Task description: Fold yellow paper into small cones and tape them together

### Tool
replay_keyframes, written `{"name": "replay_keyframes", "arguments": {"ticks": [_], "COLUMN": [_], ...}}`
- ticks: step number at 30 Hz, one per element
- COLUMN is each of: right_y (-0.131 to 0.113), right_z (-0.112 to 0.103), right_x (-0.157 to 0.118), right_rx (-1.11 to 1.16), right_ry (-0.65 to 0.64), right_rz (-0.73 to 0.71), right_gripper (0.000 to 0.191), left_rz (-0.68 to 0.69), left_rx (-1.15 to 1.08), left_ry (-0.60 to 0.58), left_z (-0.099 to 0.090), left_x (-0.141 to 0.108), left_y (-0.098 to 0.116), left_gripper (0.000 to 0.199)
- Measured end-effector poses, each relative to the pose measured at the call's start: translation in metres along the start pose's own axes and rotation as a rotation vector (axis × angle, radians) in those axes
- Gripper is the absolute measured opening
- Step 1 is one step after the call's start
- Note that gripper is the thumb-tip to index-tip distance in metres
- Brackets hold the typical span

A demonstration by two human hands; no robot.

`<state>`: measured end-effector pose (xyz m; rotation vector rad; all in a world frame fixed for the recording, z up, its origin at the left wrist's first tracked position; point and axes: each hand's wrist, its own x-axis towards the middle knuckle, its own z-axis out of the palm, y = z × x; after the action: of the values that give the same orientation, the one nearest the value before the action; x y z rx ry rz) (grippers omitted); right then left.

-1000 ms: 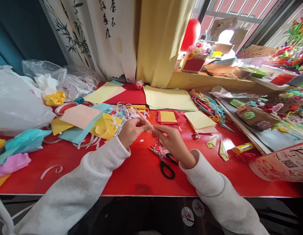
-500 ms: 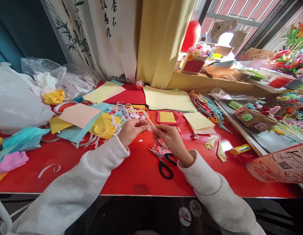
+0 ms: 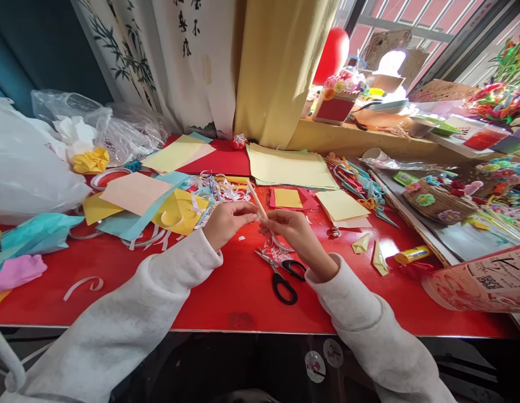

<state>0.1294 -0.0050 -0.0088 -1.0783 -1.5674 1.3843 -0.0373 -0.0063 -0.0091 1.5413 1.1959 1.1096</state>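
Note:
Above the red table, my right hand [image 3: 287,229] pinches the lower end of a narrow, pale pink piece of folded or rolled paper [image 3: 257,198], which points up and away. My left hand [image 3: 228,223] is closed, thumb and forefinger pressed together at the paper's lower left side. The two sets of fingertips nearly meet, partly hiding that end. Just below the hands lie scissors [image 3: 280,280] with black handles, blades spread. Behind the scissors and partly under my right hand is a roll of tape [image 3: 280,245].
Coloured paper sheets [image 3: 134,193] and curled paper scraps [image 3: 230,187] lie to the left and behind. A pale yellow stack [image 3: 341,204], folded yellow pieces [image 3: 380,258], a glue stick [image 3: 412,255] and a pink cup [image 3: 478,282] are on the right. White plastic bags [image 3: 28,162] stand far left.
The pale paper has turned slightly more upright between my fingers, its tip shifting a little right. Both hands stay almost in place, and the camera view has shifted slightly.

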Motion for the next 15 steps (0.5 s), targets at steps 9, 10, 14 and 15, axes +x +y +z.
{"name": "replay_keyframes", "arguments": {"ticks": [9, 10, 14, 15], "right_y": [0.005, 0.005, 0.005, 0.005], "right_z": [0.0, 0.001, 0.004, 0.004], "right_x": [0.001, 0.001, 0.0, 0.0], "right_rx": [0.047, 0.055, 0.099, 0.104], "right_ry": [0.007, 0.023, 0.068, 0.073], "right_rz": [-0.009, -0.017, -0.049, -0.049], "right_gripper": [0.023, 0.024, 0.027, 0.028], "left_rz": [0.504, 0.589, 0.798, 0.822], "left_rx": [0.698, 0.791, 1.107, 1.146], "left_ry": [0.244, 0.269, 0.237, 0.23], "left_z": [0.002, 0.003, 0.004, 0.004], "left_x": [-0.001, -0.001, -0.004, -0.005], "left_y": [-0.009, -0.011, -0.013, -0.013], "left_gripper": [0.01, 0.01, 0.016, 0.017]}}
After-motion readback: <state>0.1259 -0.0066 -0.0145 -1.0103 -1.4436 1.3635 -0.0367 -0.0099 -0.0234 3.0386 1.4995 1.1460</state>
